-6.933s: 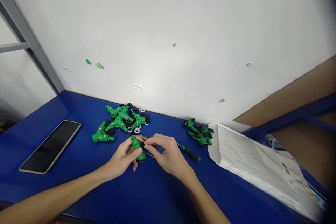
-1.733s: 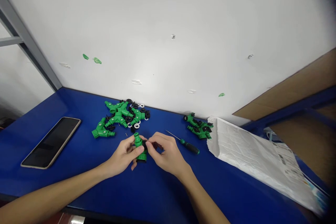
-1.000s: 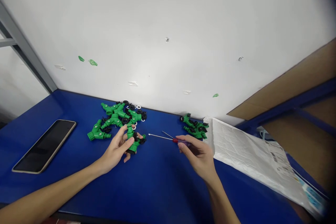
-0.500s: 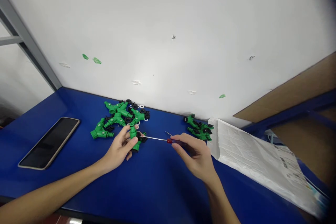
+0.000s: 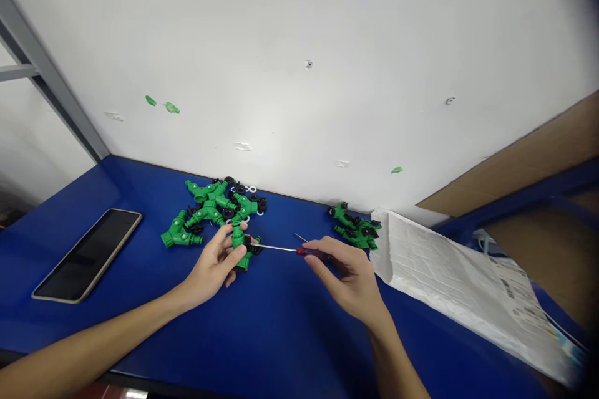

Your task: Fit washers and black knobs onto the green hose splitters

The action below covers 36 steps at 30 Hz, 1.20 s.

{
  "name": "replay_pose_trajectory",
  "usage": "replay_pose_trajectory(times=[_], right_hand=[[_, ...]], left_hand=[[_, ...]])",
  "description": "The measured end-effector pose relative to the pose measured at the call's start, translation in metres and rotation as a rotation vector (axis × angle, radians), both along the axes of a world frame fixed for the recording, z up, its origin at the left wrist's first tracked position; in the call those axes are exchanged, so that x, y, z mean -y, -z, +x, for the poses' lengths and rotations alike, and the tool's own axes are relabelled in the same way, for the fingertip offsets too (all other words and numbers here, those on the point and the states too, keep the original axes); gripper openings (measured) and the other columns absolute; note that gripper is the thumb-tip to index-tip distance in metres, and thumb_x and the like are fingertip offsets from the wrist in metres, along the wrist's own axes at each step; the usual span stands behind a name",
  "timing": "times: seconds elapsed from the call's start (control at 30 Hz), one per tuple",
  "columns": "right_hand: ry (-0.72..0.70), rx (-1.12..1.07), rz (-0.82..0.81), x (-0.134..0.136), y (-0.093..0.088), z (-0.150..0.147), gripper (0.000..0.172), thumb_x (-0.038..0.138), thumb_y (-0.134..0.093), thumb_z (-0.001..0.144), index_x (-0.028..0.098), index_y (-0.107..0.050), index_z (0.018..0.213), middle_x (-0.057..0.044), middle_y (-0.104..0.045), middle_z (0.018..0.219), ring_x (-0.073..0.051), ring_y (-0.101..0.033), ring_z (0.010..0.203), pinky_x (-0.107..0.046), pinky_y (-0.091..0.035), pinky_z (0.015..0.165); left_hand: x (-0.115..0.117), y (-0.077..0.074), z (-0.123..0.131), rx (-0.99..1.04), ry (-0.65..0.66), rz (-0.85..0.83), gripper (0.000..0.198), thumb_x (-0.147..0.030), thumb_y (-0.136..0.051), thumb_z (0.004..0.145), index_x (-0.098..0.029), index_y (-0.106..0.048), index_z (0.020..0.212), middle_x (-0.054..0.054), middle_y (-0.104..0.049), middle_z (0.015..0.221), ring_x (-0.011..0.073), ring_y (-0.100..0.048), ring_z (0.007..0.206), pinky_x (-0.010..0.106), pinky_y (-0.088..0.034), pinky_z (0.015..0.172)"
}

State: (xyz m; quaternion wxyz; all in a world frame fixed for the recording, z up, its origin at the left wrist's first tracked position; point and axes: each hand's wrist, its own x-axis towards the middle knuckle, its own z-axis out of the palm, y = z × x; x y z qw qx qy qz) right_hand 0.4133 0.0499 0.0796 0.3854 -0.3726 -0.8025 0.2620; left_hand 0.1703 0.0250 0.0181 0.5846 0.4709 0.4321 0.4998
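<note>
Between the thumb and fingers of my left hand [image 5: 218, 262] is a green plastic Y-shaped hose connector [image 5: 240, 257] with a black part on its right side. My right hand [image 5: 344, 274] grips the dark red handle of a screwdriver [image 5: 277, 249]. Its metal shaft points left, and the tip meets the black part of the connector; whether it sits in a screw is too small to tell. A second thin metal shaft [image 5: 300, 237] sticks out behind my right fingers, its other end hidden. Just beyond my left hand lies a pile of similar green connectors [image 5: 210, 209].
Black caps [image 5: 240, 189] and white ring washers [image 5: 253, 189] lie by the pile. More green-and-black connectors [image 5: 358, 230] are at the right, beside a white padded bag [image 5: 449, 280]. A phone [image 5: 88, 255] rests on the blue table [image 5: 262, 336] at left. A white wall [image 5: 299, 106] rises behind.
Both hands keep their holds and nearly the same places. The screwdriver's handle has shifted very slightly left, with its tip still at the connector.
</note>
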Motion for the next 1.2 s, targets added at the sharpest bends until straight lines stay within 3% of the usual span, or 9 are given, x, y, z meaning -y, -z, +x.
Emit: replay_pose_trajectory(times=[0.33,0.63,1.0,1.2], right_hand=[[0.02,0.004,0.02,0.0009,-0.0015,0.0012,0.014,0.021,-0.059,0.089,0.022,-0.069,0.1,-0.003,-0.067,0.074,-0.015,-0.059,0.062,-0.026,-0.045,0.053],[-0.025,-0.009,0.011,0.0006,0.0005,-0.0029,0.016,0.017,-0.059,0.088,0.022,-0.068,0.102,-0.003,-0.065,0.075,-0.015,-0.058,0.063,-0.027,-0.044,0.055],[-0.006,-0.01,0.005,0.0014,-0.0003,0.0006,0.016,0.016,-0.06,0.088,0.022,-0.068,0.1,-0.003,-0.066,0.076,-0.015,-0.059,0.064,-0.027,-0.045,0.055],[-0.022,0.005,-0.012,0.0008,0.0013,0.0008,0.016,0.017,-0.059,0.089,0.022,-0.068,0.101,-0.004,-0.066,0.076,-0.015,-0.059,0.064,-0.027,-0.045,0.056]], left_hand=[[0.0002,0.0005,0.0,-0.004,0.006,-0.008,0.048,-0.045,-0.057,0.087,-0.024,-0.04,0.126,0.007,-0.062,0.108,0.0112,-0.055,0.064,0.017,-0.042,0.036],[0.0017,0.0011,0.0018,-0.005,0.026,-0.011,0.045,-0.045,-0.057,0.088,-0.023,-0.042,0.124,0.006,-0.061,0.105,0.007,-0.044,0.057,0.016,-0.043,0.037],[0.0018,0.0002,0.0013,0.013,0.004,0.002,0.043,-0.045,-0.058,0.086,-0.023,-0.045,0.121,0.0,-0.058,0.086,0.009,-0.049,0.057,0.015,-0.042,0.035],[0.0013,-0.0007,0.0018,0.011,0.005,-0.027,0.045,-0.047,-0.058,0.086,-0.024,-0.044,0.121,0.002,-0.06,0.09,0.0108,-0.054,0.061,0.016,-0.042,0.035]])
